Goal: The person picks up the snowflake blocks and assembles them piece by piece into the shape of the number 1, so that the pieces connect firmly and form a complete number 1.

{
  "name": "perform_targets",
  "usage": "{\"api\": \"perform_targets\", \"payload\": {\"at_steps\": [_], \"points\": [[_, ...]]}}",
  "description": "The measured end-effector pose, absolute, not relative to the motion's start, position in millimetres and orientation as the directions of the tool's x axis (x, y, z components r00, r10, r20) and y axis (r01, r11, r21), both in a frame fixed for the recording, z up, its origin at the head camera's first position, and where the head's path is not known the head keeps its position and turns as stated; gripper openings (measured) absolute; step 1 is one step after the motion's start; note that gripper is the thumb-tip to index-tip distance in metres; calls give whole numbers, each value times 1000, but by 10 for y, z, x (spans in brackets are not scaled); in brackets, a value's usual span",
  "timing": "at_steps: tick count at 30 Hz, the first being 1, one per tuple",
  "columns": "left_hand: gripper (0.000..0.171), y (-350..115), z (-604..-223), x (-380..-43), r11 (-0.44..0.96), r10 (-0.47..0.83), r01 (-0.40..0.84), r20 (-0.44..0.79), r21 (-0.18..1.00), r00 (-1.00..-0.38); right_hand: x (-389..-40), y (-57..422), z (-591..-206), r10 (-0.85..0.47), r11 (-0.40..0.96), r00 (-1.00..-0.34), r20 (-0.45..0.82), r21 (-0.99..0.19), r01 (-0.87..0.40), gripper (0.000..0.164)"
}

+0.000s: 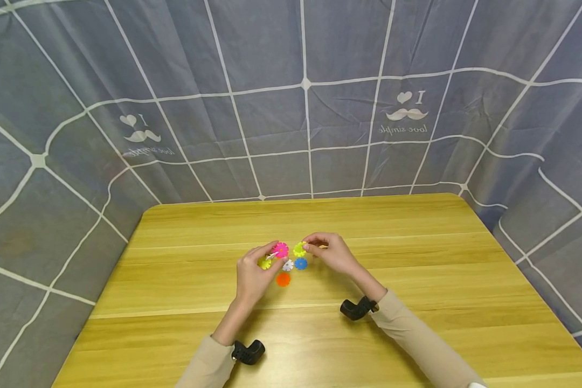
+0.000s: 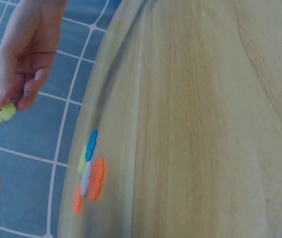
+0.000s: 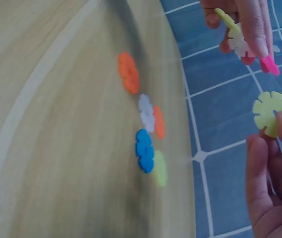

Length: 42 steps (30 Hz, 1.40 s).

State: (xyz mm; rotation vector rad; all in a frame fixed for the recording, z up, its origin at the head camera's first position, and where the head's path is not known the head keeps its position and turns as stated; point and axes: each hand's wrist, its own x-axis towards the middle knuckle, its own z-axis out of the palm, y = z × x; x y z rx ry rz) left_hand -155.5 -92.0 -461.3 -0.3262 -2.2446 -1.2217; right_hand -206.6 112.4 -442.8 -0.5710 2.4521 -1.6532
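Note:
My left hand [image 1: 254, 275] holds a small joined cluster of notched, flower-shaped plastic discs: a pink disc [image 1: 281, 249], a white disc [image 3: 238, 43] and a yellow disc [image 3: 225, 17]. Its fingers hide part of how they join. To its right, my right hand [image 1: 337, 256] pinches a single yellow disc [image 3: 272, 110] by its edge between thumb and fingers. That disc is held up apart from the cluster. Below the hands lie a blue disc [image 1: 300, 263], another white disc [image 1: 288, 265] and an orange disc [image 1: 283, 279] on the table.
The wrist views also show a second orange disc [image 3: 159, 122] and a yellow-green disc [image 3: 159, 168] on the wooden table [image 1: 393, 231]. A grey curtain [image 1: 271, 124] with white lines stands behind the table and along both sides. Each wrist carries a black camera [image 1: 356, 309].

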Motion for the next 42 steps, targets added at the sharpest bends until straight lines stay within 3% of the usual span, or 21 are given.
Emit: {"api": "perform_targets", "payload": {"at_steps": [4, 22, 42], "points": [[41, -910, -4610, -1547, 528, -34, 467, 567, 709, -823, -2074, 1112, -4379, -364, 265, -922, 135, -933, -242, 19], [36, -865, -4575, -1525, 488, -14, 461, 535, 741, -845, -2024, 1064, -4289, -356, 227, -912, 204, -928, -296, 20], [38, -847, -4537, -1522, 431, -25, 451, 510, 782, -860, -1922, 1024, -4087, -338, 269, -923, 184, -921, -282, 20]]}}
